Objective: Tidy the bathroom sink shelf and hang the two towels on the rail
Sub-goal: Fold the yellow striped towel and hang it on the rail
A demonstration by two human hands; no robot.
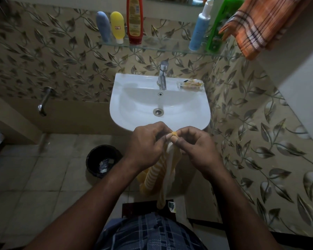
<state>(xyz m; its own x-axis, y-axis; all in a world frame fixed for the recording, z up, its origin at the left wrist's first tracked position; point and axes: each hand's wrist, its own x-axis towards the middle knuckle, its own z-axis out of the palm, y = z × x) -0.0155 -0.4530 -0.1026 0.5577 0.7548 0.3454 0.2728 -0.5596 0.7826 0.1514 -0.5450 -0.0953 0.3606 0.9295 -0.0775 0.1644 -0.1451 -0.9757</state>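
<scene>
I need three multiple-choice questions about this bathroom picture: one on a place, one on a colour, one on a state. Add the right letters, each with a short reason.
1. Where does the small packet lie?
A. in the floor bin
B. on the sink rim, right of the tap
C. on the glass shelf

2. What colours has the towel pinched by the left hand and right hand?
A. orange check
B. plain blue
C. yellow and white stripes

3. How is the orange checked towel?
A. hanging at the upper right
B. lying in the basin
C. folded on the floor

Answers: 1 B, the packet rests on the white rim beside the tap; 2 C, striped cloth hangs below the two hands; 3 A, it drapes down from above.
</scene>
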